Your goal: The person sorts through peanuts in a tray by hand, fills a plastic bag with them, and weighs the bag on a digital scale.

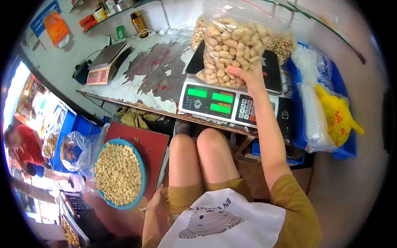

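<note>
A clear plastic bag of peanuts [233,47], in the shell, stands on the black platform of a digital scale [209,101] with green-lit displays. My right hand [250,78] grips the bag's lower right side, thumb in front and the other fingers mostly hidden behind it. Low beside my left thigh is my left hand [154,199], its visible fingers stretched out and holding nothing I can see. Left of that hand, a blue round basin [143,169] full of peanuts rests partly on a red board [142,142].
More peanut bags [282,47] stand behind the scale. A blue crate [345,151] with plastic bags and a yellow bag [337,118] is at right. Another scale [99,76] sits on the worn table [153,66]. A person in red [29,144] is at far left.
</note>
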A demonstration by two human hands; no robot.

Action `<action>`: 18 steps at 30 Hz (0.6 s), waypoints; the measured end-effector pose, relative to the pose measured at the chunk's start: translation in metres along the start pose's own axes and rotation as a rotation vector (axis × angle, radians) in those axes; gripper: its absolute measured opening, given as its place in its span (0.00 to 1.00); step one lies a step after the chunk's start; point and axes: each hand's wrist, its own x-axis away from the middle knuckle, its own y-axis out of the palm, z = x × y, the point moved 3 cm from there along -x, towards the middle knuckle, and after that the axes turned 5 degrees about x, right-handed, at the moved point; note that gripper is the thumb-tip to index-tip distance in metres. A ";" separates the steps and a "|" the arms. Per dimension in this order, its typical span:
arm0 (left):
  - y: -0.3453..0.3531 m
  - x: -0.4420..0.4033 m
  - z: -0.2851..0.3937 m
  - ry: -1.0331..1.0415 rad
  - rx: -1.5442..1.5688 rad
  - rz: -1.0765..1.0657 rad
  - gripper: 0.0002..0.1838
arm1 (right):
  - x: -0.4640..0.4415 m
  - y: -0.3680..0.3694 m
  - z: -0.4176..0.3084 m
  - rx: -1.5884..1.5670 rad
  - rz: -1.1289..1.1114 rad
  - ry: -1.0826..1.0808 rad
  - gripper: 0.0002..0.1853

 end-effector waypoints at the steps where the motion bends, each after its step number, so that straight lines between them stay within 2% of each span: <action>1: 0.004 -0.002 -0.002 0.011 -0.016 0.060 0.38 | 0.011 0.013 -0.008 -0.053 -0.017 -0.015 0.42; 2: 0.008 -0.005 -0.004 0.021 -0.033 0.119 0.35 | 0.022 0.025 -0.012 -0.108 -0.038 -0.024 0.39; 3: 0.049 0.036 0.028 0.052 -0.125 0.217 0.33 | 0.034 0.036 -0.013 -0.133 -0.017 -0.056 0.37; 4: 0.073 0.062 0.054 0.082 -0.214 0.317 0.32 | 0.047 0.043 -0.010 -0.192 -0.015 0.005 0.38; 5: 0.081 0.070 0.062 0.132 -0.094 0.147 0.31 | 0.060 0.051 -0.006 -0.252 -0.019 0.068 0.40; 6: 0.063 0.052 0.035 0.124 0.193 0.139 0.31 | 0.073 0.059 0.001 -0.265 -0.072 0.095 0.40; 7: 0.083 0.091 0.061 0.105 0.062 0.252 0.31 | 0.086 0.066 0.008 -0.277 -0.125 0.121 0.39; 9: 0.070 0.106 0.071 0.040 0.042 0.329 0.27 | 0.115 0.071 0.042 -0.241 -0.305 0.142 0.39; 11: 0.045 0.100 0.069 0.226 0.021 0.282 0.25 | 0.143 0.081 0.072 -0.246 -0.447 0.257 0.44; 12: 0.062 0.123 0.106 0.430 -0.116 0.268 0.27 | 0.156 0.079 0.091 -0.135 -0.513 0.234 0.47; 14: 0.122 0.162 0.160 0.946 0.170 0.239 0.41 | 0.182 0.076 0.129 0.089 -0.641 0.167 0.52; 16: 0.158 0.184 0.204 1.186 -0.462 0.345 0.59 | 0.205 0.090 0.127 -0.048 -0.610 0.401 0.54; 18: 0.190 0.193 0.239 1.187 -0.184 0.076 0.60 | 0.210 0.095 0.124 -0.078 -0.586 0.454 0.54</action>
